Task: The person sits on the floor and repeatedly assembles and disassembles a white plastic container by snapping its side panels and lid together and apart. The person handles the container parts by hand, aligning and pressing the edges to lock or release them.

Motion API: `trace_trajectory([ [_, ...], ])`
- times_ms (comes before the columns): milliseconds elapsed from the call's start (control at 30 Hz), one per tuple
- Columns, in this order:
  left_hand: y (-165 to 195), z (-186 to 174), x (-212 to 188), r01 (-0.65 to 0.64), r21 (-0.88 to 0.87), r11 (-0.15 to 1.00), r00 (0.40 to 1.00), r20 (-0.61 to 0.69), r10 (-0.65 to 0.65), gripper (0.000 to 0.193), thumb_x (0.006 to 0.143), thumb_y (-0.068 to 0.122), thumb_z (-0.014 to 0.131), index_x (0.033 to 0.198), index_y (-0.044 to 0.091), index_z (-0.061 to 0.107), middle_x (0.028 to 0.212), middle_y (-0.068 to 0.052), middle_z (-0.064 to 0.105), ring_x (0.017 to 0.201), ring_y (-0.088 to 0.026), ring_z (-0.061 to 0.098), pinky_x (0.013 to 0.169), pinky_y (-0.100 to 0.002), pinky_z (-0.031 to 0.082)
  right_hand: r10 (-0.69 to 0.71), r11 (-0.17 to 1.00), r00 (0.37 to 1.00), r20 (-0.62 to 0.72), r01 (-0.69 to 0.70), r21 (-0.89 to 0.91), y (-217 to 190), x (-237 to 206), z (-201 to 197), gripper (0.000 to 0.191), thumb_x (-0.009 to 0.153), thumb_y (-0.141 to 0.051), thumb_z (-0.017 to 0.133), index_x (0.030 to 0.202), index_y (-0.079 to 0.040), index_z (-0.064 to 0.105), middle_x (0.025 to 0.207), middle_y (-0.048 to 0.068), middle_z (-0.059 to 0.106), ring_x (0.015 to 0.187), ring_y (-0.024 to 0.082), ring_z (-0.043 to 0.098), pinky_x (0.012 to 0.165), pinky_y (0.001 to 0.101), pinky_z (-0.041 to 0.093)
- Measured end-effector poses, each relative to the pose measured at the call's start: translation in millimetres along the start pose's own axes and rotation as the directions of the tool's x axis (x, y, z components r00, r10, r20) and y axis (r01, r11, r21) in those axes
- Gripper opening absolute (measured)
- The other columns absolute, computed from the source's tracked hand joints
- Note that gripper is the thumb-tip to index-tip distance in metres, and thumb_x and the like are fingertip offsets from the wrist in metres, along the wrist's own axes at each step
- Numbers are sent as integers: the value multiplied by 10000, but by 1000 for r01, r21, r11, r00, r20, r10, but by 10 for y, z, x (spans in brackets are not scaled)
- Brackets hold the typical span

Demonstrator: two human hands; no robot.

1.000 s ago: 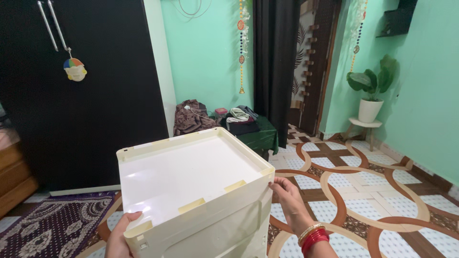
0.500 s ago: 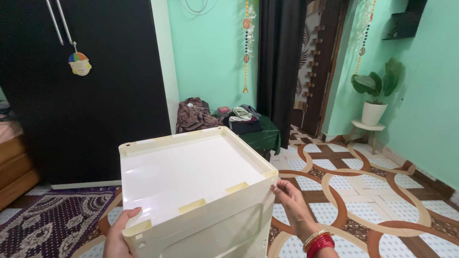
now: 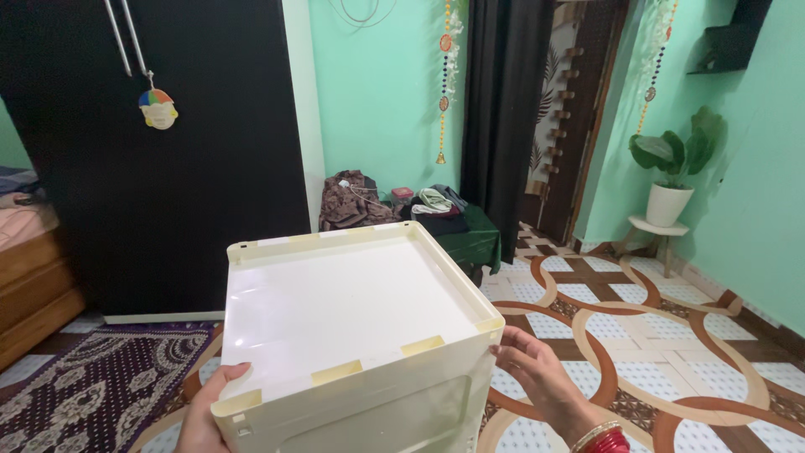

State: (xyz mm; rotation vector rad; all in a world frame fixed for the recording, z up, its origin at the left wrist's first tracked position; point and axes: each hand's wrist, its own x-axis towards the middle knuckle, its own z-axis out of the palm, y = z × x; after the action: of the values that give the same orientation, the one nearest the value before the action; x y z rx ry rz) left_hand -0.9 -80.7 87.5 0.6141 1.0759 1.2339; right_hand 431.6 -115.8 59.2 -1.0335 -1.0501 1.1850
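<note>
We hold a cream plastic drawer unit [image 3: 352, 335] between our two hands, low in the middle of the view, its flat glossy top facing up at us. Our left hand [image 3: 205, 411] sits at about 7 o'clock, its grip clenched on the near left corner with the thumb lying over the raised rim. Our right hand [image 3: 537, 373] is at about 4 o'clock, fingers spread and pressed flat against the unit's right side wall just under the corner, so this grip clamps the unit by pressure rather than curling round it. A red and gold bangle [image 3: 599, 438] circles the right wrist. The unit is held above the patterned tile floor [image 3: 671, 335], tilted slightly toward us, and a translucent drawer front shows on its near face.

At 10 o'clock stands a black wardrobe [image 3: 168, 168] with a small colourful ornament [image 3: 158, 109] hanging from its handle. At 12 o'clock, just beyond the unit's far edge, clothes [image 3: 352, 201] are heaped on a low stand with a green cover [image 3: 474, 239]. A dark curtain [image 3: 507, 109] hangs at 1 o'clock. At 2 o'clock a potted plant [image 3: 675, 168] sits on a small white stool against the green wall. A dark patterned rug [image 3: 84, 386] lies at 8 o'clock, beside a wooden bed frame [image 3: 33, 294] at 9 o'clock.
</note>
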Motion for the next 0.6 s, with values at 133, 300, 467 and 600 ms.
trace_trajectory([
  [133,-14,105,-105,13,-22,1000,995,-94,-15,765,909,388,446,1584,82,256,1294,-288,498,1221,-391,581,968,-554,475,20,999,999,39,-22,46,-118,47,7,534,909,-408,657,1209,34,670,1142,123,713,1101,231,617,1037,421,468],
  [300,21,181,-214,25,-41,999,997,-67,-28,789,892,381,457,1575,25,289,1269,-318,519,1213,-416,585,958,-552,469,186,972,967,-175,-207,-110,-476,109,322,655,896,-571,566,1217,-19,715,1159,146,770,1113,249,681,1033,433,457],
  [467,-39,127,-127,23,-63,998,998,-51,-26,793,869,367,483,1572,39,321,1292,-301,566,1200,-395,613,971,-520,486,213,948,965,-152,-242,-206,-709,138,524,672,861,-483,676,1239,72,713,1122,177,781,983,259,736,912,426,560],
  [600,-134,85,-20,68,-137,988,996,-51,-75,734,901,370,489,1553,55,369,1321,-275,585,1209,-376,614,1004,-506,486,45,829,946,-322,-215,-516,-647,441,497,460,857,-345,674,1119,18,783,984,178,795,838,257,773,772,427,612],
])
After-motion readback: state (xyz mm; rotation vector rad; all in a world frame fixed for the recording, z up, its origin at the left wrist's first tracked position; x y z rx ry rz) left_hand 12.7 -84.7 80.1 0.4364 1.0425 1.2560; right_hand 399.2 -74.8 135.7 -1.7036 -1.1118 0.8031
